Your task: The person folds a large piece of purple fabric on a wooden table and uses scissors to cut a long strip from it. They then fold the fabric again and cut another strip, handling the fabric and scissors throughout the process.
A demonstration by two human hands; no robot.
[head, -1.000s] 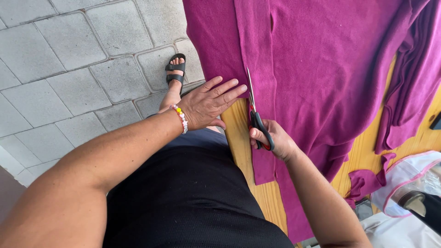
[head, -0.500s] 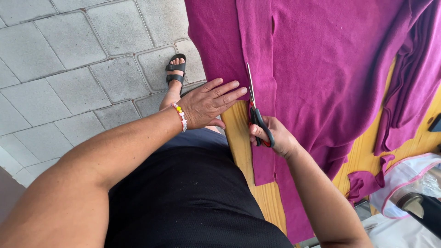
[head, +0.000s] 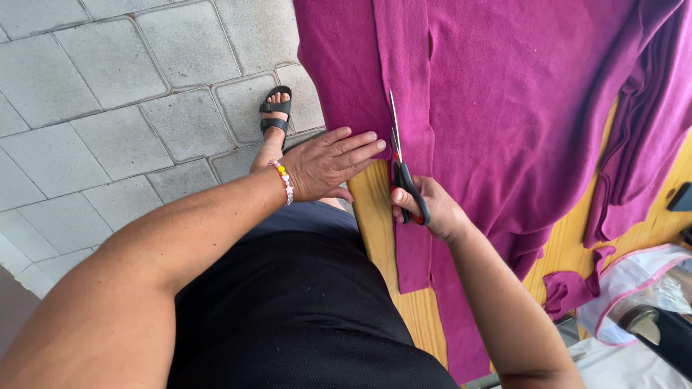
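Cutting magenta fabric (head: 519, 108) with scissors (head: 401, 169), I stand at a wooden table (head: 375, 216) and look straight down at my own 2 hands. My right hand (head: 432, 209) is closed around the dark handles of the scissors, fingers through the loops, and the 2 silver blades point away from me into the cloth, slightly parted around its edge. The fabric covers most of the table and hangs over the near edge beside my right forearm. A narrow strip of it lies just left of the blades, partly separated from the wider piece on the right. My left hand (head: 328, 164) is open and flat, fingers spread, pressing down on that strip just left of the scissors, fingertips nearly touching the blades. A beaded bracelet (head: 283, 181) circles my left wrist. Left of the table is grey paving (head: 108, 108), where my foot in a black sandal (head: 274, 115) shows. At the table's far right lies a white, pink-edged bag (head: 627, 288).
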